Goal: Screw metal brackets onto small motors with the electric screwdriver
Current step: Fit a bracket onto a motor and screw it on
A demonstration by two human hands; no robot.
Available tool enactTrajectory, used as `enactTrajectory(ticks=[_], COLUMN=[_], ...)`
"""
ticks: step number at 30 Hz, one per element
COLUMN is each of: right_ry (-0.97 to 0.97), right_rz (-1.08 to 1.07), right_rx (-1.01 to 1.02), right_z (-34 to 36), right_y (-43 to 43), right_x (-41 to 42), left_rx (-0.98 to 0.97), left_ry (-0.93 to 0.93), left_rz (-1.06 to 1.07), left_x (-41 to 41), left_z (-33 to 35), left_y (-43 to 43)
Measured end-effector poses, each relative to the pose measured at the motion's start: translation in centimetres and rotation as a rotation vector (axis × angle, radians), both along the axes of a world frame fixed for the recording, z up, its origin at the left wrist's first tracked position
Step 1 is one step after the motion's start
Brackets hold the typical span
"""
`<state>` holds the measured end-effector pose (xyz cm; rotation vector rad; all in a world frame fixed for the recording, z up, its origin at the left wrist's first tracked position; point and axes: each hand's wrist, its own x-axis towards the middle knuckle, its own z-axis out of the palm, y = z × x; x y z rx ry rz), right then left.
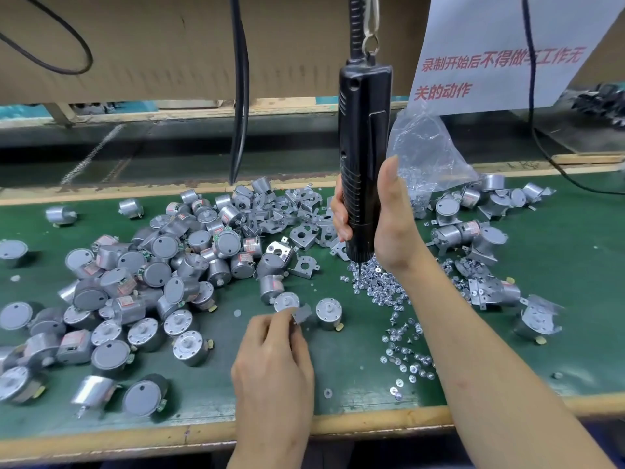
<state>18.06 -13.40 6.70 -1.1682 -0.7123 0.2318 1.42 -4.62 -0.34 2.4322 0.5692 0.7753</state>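
Mostly undone: our right hand (389,225) grips the electric screwdriver (363,147) above the screw pile (378,282), our left hand (274,360) pinches a bracket (302,314), and bare motors (135,272) lie heaped leftward.

Blurred bracket (302,313) in left hand (274,360); screwdriver (363,157) cable (356,25) off-frame above

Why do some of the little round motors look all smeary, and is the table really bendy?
In the head view, motion blur smears the motors near the left edge and the bracket pinched by the left hand; the screwdriver in the right hand looks sharper; the wide-angle lens likely bows the straight wooden front edge of the table.
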Motion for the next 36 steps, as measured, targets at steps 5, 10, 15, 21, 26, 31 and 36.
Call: enactTrajectory(ticks=[5,10,15,21,26,31,36], right_ry=[-0.010,-0.011,-0.008,-0.016,-0.016,-0.010,-0.015], right_rz=[-0.011,-0.013,-0.011,-0.009,-0.010,-0.007,-0.003], right_rx=[-0.012,-0.015,-0.018,-0.022,-0.019,-0.022,-0.024], right_z=[-0.1,-0.1,0.0,0.2,0.2,0.2,0.2], right_y=[0.0,0.0,0.0,0.1,0.1,0.1,0.0], right_x=[0.0,0.0,0.0,-0.2,-0.2,-0.2,-0.3], left_rx=[0.138,0.306,0.381,0.512,0.525,0.478,0.440], left_ry=[0.025,0.177,0.232,0.198,0.249,0.228,0.237], left_rz=[-0.017,-0.023,-0.086,-0.288,-0.368,-0.388,-0.511], left_x=[0.3,0.9,0.8,2.1,3.3,3.9,3.3], left_z=[-0.2,0.2,0.6,1.3,1.2,1.1,1.3], left_y=[0.1,0.2,-0.1,1.8,2.4,2.6,4.7])
